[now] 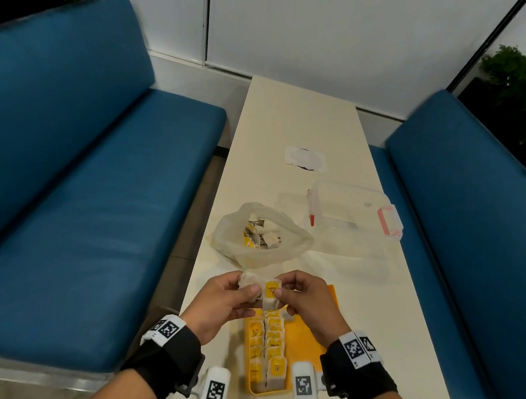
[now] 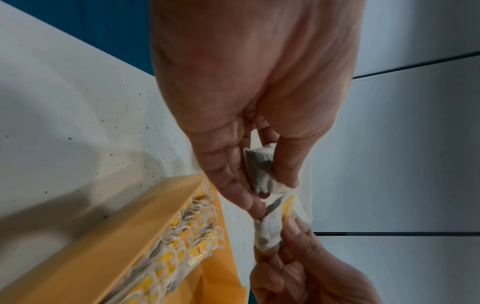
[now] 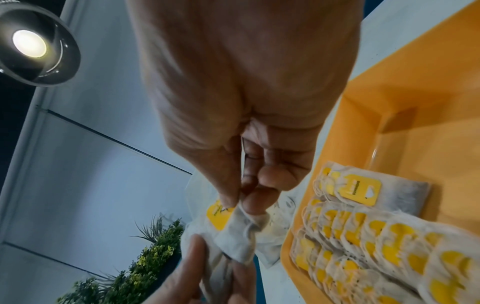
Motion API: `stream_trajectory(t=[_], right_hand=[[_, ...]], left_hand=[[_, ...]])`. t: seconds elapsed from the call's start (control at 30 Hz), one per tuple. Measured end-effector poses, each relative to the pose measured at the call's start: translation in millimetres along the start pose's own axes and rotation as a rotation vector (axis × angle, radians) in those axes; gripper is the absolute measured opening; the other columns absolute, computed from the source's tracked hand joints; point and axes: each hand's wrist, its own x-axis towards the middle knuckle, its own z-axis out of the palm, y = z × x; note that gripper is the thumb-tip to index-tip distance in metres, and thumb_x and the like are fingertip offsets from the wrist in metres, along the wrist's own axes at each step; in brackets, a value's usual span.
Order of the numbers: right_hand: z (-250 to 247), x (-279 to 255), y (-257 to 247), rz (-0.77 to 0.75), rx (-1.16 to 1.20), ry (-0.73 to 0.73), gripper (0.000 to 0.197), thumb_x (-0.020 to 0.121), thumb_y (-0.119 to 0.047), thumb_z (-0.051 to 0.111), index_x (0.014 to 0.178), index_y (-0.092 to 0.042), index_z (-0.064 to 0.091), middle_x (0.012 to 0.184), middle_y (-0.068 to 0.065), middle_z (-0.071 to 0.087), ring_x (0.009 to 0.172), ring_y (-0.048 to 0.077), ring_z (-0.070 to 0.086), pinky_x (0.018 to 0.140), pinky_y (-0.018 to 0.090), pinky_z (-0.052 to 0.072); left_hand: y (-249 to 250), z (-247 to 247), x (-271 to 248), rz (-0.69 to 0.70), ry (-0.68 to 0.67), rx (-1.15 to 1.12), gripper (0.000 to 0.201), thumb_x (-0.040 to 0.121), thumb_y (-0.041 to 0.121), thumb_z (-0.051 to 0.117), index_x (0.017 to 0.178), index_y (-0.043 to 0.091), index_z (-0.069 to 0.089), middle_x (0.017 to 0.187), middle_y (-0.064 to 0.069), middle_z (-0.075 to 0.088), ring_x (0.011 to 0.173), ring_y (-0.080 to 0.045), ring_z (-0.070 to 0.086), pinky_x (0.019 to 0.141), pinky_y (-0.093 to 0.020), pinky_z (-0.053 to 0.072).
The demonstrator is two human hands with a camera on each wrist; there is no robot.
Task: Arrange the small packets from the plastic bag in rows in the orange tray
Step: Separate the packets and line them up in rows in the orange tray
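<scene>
Tray point(image 1: 302, 339): orange. Packets point(image 1: 272, 341): off-white, yellow tags with black print. Plastic bag point(image 1: 258, 231): translucent, milky. Table point(image 1: 296, 123): cream with dark speckles. Benches point(image 1: 79, 183): blue. Clear box point(image 1: 352, 217): pink latch. Wristbands point(image 1: 168, 328): black, white-and-black square markers.

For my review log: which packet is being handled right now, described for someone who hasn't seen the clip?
Find the long cream table, then the orange plastic tray at its near end. Above the tray's far end, the left hand and right hand pinch one yellow-tagged white packet, unlike its neighbours lying in rows.
</scene>
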Motion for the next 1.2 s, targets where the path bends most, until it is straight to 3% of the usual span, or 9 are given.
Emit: stream_trajectory(t=[0.13,0.33,0.47,0.63,0.77,0.97,1.07,1.2], right_hand=[[-2,-1,-1,-0.007,-0.001,0.014,0.008,0.083,0.003,0.071,0.090,0.000,0.067,0.071,0.007,0.063,0.062,0.022,0.065,0.051,0.028,0.042],[-1,-3,-7,-0.061,-0.029,0.003,0.010,0.082,0.001,0.072,0.090,-0.001,0.068,0.068,0.003,0.064,0.061,0.020,0.064,0.051,0.025,0.044],[-2,-4,-11,-0.128,-0.037,0.001,0.012,0.081,0.002,0.074,0.091,0.003,0.066,0.071,0.008,0.067,0.060,0.021,0.065,0.056,0.022,0.050],[-3,-2,-11,-0.094,-0.051,-0.018,0.005,0.084,-0.002,0.073,0.089,0.000,0.073,0.069,0.001,0.070,0.056,0.007,0.060,0.053,0.017,0.045],[-3,-1,-13,-0.106,-0.044,-0.023,0.010,0.083,0.002,0.072,0.093,-0.002,0.072,0.072,0.005,0.070,0.060,0.013,0.063,0.053,0.017,0.046],[-7,0,-15,-0.123,-0.052,0.019,0.005,0.084,-0.003,0.074,0.087,-0.001,0.072,0.072,0.010,0.071,0.062,0.017,0.064,0.056,0.018,0.047],[-14,2,-12,-0.145,-0.136,0.051,0.005,0.083,-0.002,0.075,0.083,-0.007,0.073,0.074,0.011,0.072,0.063,0.015,0.065,0.060,0.019,0.050],[-27,3,-4,-0.155,-0.418,0.076,0.016,0.079,-0.006,0.077,0.074,-0.020,0.071,0.075,-0.004,0.072,0.072,0.002,0.064,0.068,0.014,0.050]], left_hand=[[0,2,1,0.017,-0.015,0.083,0.024,0.091,0.013,0.073,0.114,0.008,0.071,0.100,-0.013,0.075,0.081,-0.018,0.069,0.065,-0.025,0.051],[-2,9,6,0.090,0.047,0.198,0.019,0.084,0.002,0.078,0.102,0.005,0.074,0.080,-0.009,0.067,0.063,-0.012,0.056,0.054,-0.023,0.041],[1,10,7,0.117,0.066,0.219,0.018,0.083,0.003,0.079,0.099,0.010,0.075,0.077,-0.004,0.068,0.064,-0.011,0.056,0.055,-0.024,0.042],[3,10,9,0.082,0.027,0.246,0.015,0.087,0.011,0.077,0.102,0.012,0.077,0.079,-0.003,0.068,0.064,-0.009,0.054,0.055,-0.022,0.041],[3,9,11,0.077,0.060,0.251,0.008,0.088,0.017,0.078,0.093,0.011,0.076,0.075,-0.002,0.065,0.065,-0.011,0.054,0.056,-0.023,0.041],[1,6,13,0.076,0.080,0.255,0.010,0.088,0.020,0.078,0.094,0.013,0.077,0.076,-0.001,0.067,0.066,-0.010,0.055,0.056,-0.023,0.041],[1,2,13,0.083,0.111,0.266,0.012,0.090,0.025,0.076,0.099,0.017,0.079,0.077,0.003,0.069,0.067,-0.008,0.055,0.058,-0.023,0.043],[-1,-8,15,0.073,0.196,0.260,0.017,0.088,0.030,0.078,0.099,0.016,0.078,0.080,-0.002,0.069,0.067,-0.010,0.057,0.060,-0.026,0.044]])
